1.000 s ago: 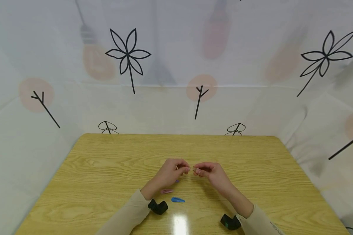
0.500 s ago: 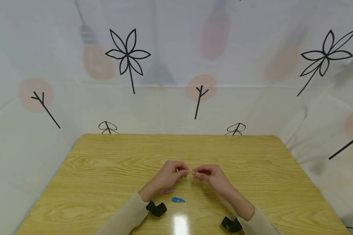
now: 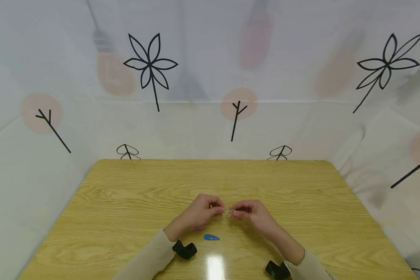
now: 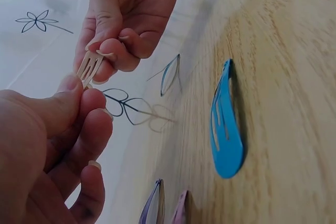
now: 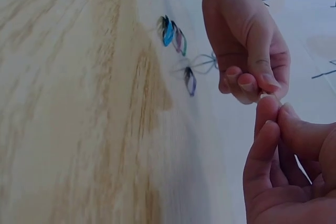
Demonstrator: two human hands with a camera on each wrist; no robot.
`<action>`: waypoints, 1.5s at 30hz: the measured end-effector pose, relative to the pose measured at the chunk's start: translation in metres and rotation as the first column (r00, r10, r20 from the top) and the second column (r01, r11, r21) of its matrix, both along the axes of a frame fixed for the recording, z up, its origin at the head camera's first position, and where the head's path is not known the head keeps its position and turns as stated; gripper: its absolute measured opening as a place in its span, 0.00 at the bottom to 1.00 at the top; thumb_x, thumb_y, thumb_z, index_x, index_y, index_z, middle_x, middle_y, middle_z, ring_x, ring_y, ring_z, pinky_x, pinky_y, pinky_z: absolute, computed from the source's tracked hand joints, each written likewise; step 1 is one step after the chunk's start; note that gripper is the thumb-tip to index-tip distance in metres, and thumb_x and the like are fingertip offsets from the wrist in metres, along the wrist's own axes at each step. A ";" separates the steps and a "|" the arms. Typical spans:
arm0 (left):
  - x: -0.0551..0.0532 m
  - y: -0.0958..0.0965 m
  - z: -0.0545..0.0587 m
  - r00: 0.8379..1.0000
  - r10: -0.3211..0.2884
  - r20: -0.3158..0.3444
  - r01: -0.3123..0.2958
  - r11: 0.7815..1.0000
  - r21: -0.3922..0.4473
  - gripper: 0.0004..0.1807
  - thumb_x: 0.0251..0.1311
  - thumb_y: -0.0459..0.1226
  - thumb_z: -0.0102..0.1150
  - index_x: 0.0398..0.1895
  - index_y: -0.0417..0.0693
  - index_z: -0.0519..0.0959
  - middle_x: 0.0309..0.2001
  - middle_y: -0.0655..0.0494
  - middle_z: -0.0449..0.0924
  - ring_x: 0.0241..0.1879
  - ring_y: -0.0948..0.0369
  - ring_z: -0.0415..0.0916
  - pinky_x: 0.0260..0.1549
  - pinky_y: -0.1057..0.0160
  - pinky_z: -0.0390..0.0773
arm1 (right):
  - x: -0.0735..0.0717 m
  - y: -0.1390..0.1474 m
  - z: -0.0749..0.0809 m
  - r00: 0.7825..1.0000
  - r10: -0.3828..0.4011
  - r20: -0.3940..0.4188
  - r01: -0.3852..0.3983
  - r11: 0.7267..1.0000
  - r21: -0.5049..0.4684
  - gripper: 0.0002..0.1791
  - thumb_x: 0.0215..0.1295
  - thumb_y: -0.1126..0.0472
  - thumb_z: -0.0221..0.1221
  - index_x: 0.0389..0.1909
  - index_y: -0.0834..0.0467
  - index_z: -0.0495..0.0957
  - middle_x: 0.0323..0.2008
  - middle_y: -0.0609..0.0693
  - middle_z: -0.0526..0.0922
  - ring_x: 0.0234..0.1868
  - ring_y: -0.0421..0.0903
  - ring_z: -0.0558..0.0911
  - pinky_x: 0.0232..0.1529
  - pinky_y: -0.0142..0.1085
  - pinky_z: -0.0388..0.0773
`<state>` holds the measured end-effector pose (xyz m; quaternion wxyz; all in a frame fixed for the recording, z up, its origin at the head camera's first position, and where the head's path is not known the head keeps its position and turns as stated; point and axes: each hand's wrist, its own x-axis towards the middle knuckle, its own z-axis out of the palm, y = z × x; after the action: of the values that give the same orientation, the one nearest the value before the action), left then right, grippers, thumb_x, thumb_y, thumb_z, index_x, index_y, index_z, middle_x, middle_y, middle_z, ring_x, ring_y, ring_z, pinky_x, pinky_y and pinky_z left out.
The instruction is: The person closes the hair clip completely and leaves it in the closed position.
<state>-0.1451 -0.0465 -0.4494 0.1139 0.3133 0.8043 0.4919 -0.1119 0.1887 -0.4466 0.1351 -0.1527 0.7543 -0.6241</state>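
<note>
A pale cream snap hair clip spans the gap between the two hands, just above the table. My left hand pinches one end between thumb and forefinger. The other end lies in the pinch of my right hand, whose fingertips partly cover it. On the table nearby lies a blue snap hair clip, with a pink hair clip beside my left wrist. A purple hair clip shows in both wrist views; in the head view my left hand hides it.
The wood-grain table reaches back to a white patterned cloth, which also hangs at both sides. A black wrist mount sits at the left cuff, and a similar black mount at the right.
Both hands have drifted slightly nearer the person, still pinching the cream hair clip. The purple hair clip has gone out of sight behind the left hand in the head view.
</note>
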 end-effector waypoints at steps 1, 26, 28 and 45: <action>0.000 0.000 0.000 1.000 -0.006 -0.001 0.006 1.000 -0.004 0.07 0.70 0.38 0.59 0.35 0.47 0.85 0.29 0.52 0.83 0.27 0.57 0.78 0.26 0.67 0.75 | 0.000 0.000 -0.001 1.000 0.007 -0.002 -0.007 1.000 -0.002 0.11 0.69 0.68 0.60 0.48 0.70 0.82 0.42 0.66 0.85 0.43 0.53 0.85 0.42 0.39 0.81; 0.002 -0.003 -0.002 0.996 -0.074 -0.039 0.072 0.995 -0.065 0.05 0.68 0.39 0.62 0.35 0.53 0.86 0.31 0.64 0.84 0.26 0.67 0.75 0.27 0.68 0.74 | 0.005 0.005 -0.010 0.998 0.054 -0.043 -0.050 0.994 0.096 0.10 0.69 0.62 0.62 0.44 0.66 0.84 0.34 0.58 0.85 0.35 0.49 0.83 0.34 0.34 0.77; 0.002 -0.003 -0.002 0.995 -0.094 -0.036 0.092 0.994 -0.063 0.05 0.67 0.39 0.63 0.36 0.53 0.87 0.33 0.67 0.84 0.28 0.68 0.74 0.28 0.68 0.74 | 0.005 0.004 -0.010 0.998 0.047 -0.043 -0.040 0.988 0.151 0.10 0.69 0.61 0.63 0.44 0.63 0.85 0.36 0.56 0.86 0.32 0.46 0.81 0.30 0.33 0.75; -0.003 0.002 -0.006 0.960 -0.193 -0.204 0.152 0.968 -0.200 0.03 0.65 0.38 0.65 0.37 0.54 0.87 0.36 0.70 0.81 0.33 0.73 0.74 0.33 0.72 0.75 | 0.010 0.002 -0.013 0.973 0.060 -0.224 0.027 0.931 0.365 0.05 0.63 0.63 0.67 0.40 0.55 0.87 0.36 0.43 0.84 0.37 0.39 0.80 0.37 0.33 0.78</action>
<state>-0.1476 -0.0447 -0.4553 0.0945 0.4237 0.8229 0.3665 -0.1021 0.1910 -0.4597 0.0779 -0.2028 0.8664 -0.4497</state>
